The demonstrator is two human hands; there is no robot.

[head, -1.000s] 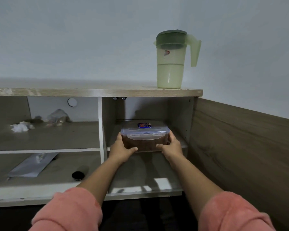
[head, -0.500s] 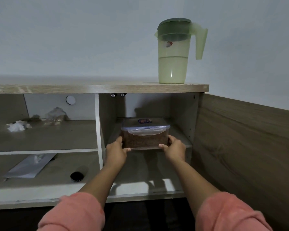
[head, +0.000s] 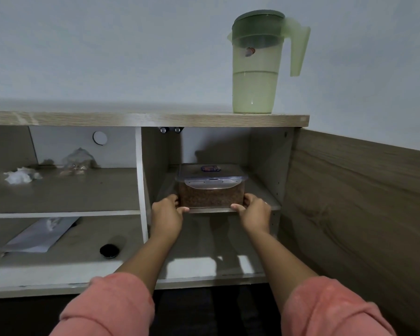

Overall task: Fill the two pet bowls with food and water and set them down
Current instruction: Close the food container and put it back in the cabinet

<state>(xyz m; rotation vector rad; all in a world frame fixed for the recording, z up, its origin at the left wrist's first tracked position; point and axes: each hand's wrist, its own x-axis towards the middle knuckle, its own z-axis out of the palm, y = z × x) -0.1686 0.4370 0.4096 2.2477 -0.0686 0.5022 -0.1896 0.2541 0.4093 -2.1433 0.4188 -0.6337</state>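
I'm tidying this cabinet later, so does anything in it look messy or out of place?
Yes: the left compartment holds a crumpled white wad and a crinkled clear bag on its upper shelf, with a loose sheet askew below. The food container and pitcher sit upright, nothing spilled.

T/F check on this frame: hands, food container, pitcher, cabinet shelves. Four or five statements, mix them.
1. Both hands, left hand and right hand, grip the food container at its sides. True.
2. The container's lid is off. False: the lid is on.
3. The green pitcher stands on the cabinet top. True.
4. The pitcher is empty. False: it is partly filled.
5. The container is in the left compartment. False: it is in the right one.
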